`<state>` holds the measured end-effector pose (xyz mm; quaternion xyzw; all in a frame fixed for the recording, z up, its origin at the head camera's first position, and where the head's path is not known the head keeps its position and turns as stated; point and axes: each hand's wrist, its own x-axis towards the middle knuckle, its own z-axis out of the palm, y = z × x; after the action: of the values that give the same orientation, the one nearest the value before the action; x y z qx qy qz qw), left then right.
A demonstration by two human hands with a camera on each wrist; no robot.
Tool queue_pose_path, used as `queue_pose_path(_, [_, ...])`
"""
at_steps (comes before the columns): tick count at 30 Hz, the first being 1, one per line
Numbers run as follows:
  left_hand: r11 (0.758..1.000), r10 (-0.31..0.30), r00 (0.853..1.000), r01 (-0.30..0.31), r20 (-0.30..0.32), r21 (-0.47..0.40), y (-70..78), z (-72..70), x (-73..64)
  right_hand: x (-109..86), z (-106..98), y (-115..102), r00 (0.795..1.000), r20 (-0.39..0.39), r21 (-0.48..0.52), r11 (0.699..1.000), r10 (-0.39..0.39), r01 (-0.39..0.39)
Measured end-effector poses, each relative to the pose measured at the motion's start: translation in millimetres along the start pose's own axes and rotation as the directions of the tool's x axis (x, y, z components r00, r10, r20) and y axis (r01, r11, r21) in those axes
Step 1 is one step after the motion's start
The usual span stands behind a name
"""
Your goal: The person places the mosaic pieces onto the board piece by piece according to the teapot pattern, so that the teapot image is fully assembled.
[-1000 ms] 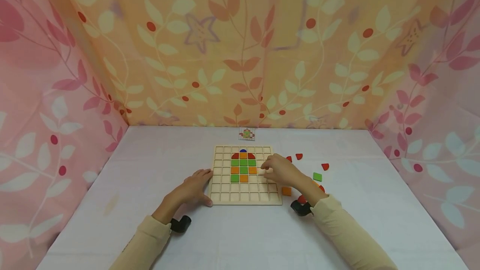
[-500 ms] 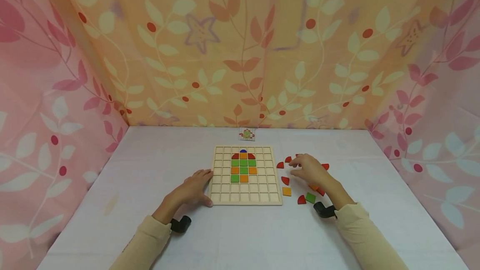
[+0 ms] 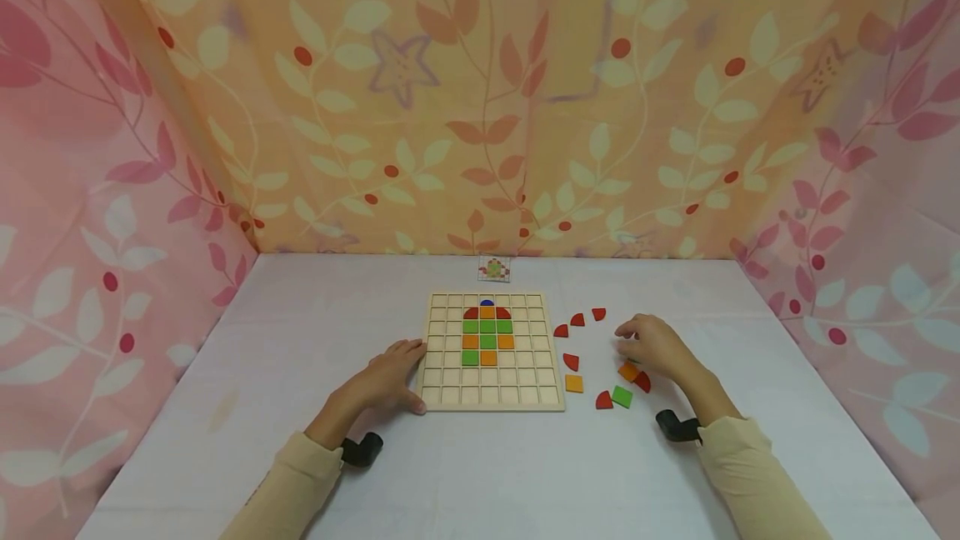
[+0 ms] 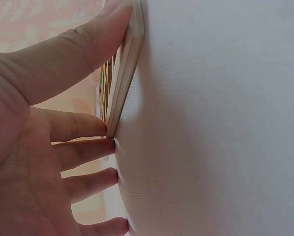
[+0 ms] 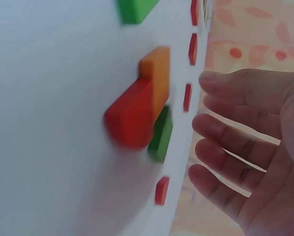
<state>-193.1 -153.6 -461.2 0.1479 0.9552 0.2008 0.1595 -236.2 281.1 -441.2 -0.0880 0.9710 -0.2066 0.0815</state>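
Note:
At the left edge of the wooden grid board (image 3: 532,373), my left hand (image 3: 378,377) rests with fingers extended. In the left wrist view, its thumb (image 4: 83,54) lies along the board's side and its fingertips reach the tabletop. Green and orange squares, red quarter-rounds and a blue half-round (image 3: 487,303) form a figure on the grid. My right hand (image 3: 656,347) hovers over loose pieces right of the board, fingers apart and holding nothing. Below it, an orange square (image 5: 161,78) overlaps a red quarter-round (image 5: 130,115), beside a green square (image 5: 161,137) that the hand hides in the head view.
Several red quarter-rounds (image 3: 571,362) lie scattered right of the board. An orange square (image 3: 573,383) and a green square (image 3: 622,396) are nearer the front. A small pattern card (image 3: 493,268) is behind the board, close to the patterned curtain (image 3: 480,148).
My right hand has moved right, from above the board's right part, across the red pieces, to over the loose pieces farther right. My left hand has stayed at the board's edge.

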Motion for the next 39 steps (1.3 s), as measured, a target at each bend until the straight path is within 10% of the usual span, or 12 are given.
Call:
queue_pose_path(23, [1.000,-0.002,1.000,0.002,-0.006,-0.006,-0.7,0.8,-1.6,-3.2,9,23,1.000,0.001,-0.042,0.999,0.005,-0.005])
queue_pose_path(39, [1.000,0.005,1.000,-0.005,-0.005,0.001,-0.1,-0.4,-0.6,4.9,16,-14,0.996,-0.014,-0.051,0.995,-0.087,0.087])
